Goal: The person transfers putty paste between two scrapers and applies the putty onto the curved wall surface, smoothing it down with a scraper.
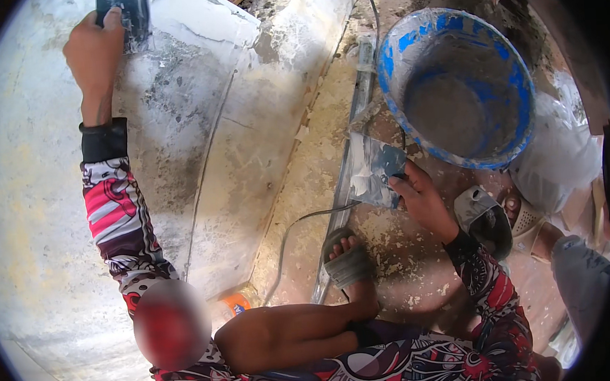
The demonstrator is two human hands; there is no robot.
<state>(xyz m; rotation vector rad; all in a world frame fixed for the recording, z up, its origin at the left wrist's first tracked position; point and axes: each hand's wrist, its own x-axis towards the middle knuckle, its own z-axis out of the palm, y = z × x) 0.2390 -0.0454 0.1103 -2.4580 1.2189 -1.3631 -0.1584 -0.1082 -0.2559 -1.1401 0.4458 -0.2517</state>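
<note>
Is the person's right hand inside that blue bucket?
No, the right hand is outside the blue bucket, gripping a flat blade smeared with pale paste.

My left arm (122, 219) stretches far up along the left side, nearly straight, its wrist (96, 109) in line with the forearm and the left hand (96, 56) closed in a grip, thumb laid upward and the other fingers mostly hidden from me. My right arm (492, 284) enters from the lower right and slants up and leftward, the right hand (426, 200) lower and nearer to me, its thumb and fingers brought together in a pinch that points left. Between my arms, one bare leg (286, 331) is sharply bent, its foot (351, 263) toes up.
</note>
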